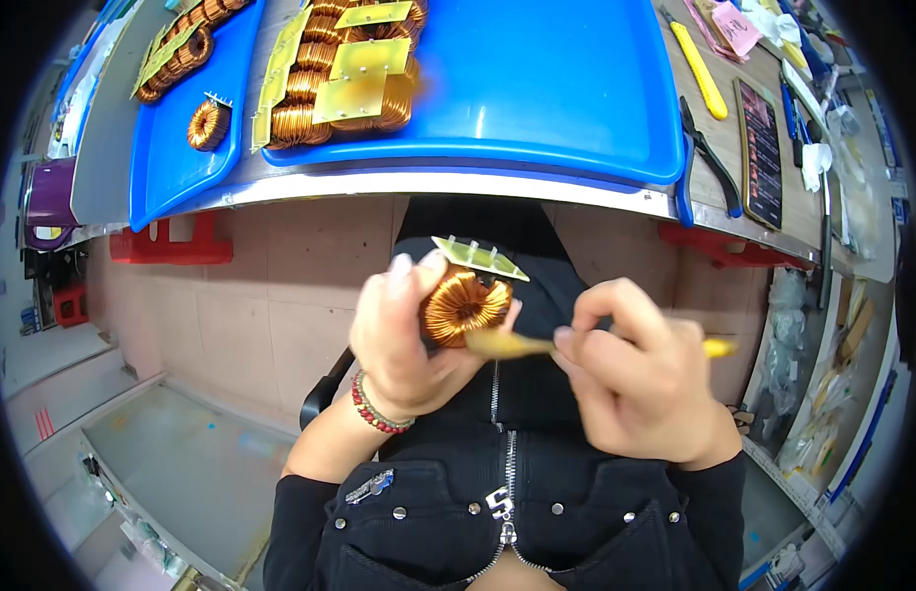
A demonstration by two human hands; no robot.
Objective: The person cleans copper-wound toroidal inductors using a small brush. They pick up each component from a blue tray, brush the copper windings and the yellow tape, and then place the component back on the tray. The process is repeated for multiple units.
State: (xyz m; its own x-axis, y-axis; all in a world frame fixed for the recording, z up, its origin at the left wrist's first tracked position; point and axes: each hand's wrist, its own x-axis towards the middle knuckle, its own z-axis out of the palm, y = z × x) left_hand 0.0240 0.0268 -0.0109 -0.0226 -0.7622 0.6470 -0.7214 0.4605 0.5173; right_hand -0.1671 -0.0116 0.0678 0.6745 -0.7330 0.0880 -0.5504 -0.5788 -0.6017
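My left hand (394,335) is closed round a toroidal coil (468,307) wound with copper wire, held up over my lap. A yellow-green circuit board (480,258) sits at the coil's upper edge, with several pale pins standing out of it. In a pinch of its fingers, my right hand (640,372) holds a small yellow-handled brush (517,345), blurred by motion. Its tan tip points left and meets the lower right of the coil in the picture. Whether it touches the winding I cannot tell. The handle's end shows beyond my right hand.
A large blue tray (537,163) holds several copper coils with boards (369,64) at its left. Another blue tray (167,187) carries a single coil (208,126) and more behind. Rightward lie a yellow utility knife (699,69), black-handled pliers (712,163) and a phone (758,153).
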